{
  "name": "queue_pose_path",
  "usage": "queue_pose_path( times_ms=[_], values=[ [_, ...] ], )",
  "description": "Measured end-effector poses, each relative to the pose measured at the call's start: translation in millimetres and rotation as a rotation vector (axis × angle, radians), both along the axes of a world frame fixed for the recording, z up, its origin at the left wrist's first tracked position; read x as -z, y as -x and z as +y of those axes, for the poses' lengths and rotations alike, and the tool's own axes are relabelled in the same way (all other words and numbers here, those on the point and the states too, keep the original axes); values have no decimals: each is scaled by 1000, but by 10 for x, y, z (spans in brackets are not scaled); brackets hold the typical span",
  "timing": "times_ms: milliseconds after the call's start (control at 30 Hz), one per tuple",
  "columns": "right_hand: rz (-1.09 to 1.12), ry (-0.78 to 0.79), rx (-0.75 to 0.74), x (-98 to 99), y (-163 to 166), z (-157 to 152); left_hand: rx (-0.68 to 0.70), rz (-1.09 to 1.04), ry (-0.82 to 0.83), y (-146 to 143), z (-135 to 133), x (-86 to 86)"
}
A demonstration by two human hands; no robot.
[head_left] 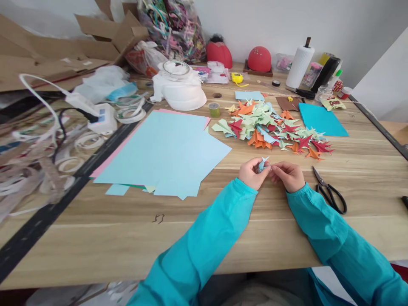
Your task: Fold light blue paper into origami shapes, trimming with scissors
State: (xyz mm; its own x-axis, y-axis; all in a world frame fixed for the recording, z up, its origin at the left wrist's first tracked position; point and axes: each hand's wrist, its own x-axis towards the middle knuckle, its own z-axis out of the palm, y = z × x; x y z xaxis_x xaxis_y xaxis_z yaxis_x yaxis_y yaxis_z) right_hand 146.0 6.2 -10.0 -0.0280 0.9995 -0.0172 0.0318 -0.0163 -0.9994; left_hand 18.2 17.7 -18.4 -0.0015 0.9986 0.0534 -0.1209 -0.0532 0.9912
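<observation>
A small light-blue folded paper figure (263, 163) is pinched between both my hands just above the wooden table (127, 229). My left hand (251, 173) is closed on its left side. My right hand (288, 175) is closed on its right side with the fingertips pinching. Both arms wear teal sleeves. Just beyond my hands lies a pile of folded paper figures (270, 127) in green, red, orange and blue. Large light-blue paper sheets (165, 153) lie to the left over pink ones.
Black scissors (330, 191) lie right of my right hand. A teal sheet (320, 119), a paper towel roll (299, 66), two red domes (259, 58), a white helmet-like object (180, 91) and a green tape roll (214, 109) stand farther back. Tape rolls, cables and cardboard crowd the left.
</observation>
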Motion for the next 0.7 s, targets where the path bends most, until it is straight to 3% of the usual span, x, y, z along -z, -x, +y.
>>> queue_pose_path(
  times_ms=[300, 700],
  values=[
    [-27, -7, -33, 11, -14, 18, -23, 75, -166, 2, 22, 84],
    [-113, -22, -82, 11, -10, -5, -7, 67, -72, -3, 13, 69]
  ],
)
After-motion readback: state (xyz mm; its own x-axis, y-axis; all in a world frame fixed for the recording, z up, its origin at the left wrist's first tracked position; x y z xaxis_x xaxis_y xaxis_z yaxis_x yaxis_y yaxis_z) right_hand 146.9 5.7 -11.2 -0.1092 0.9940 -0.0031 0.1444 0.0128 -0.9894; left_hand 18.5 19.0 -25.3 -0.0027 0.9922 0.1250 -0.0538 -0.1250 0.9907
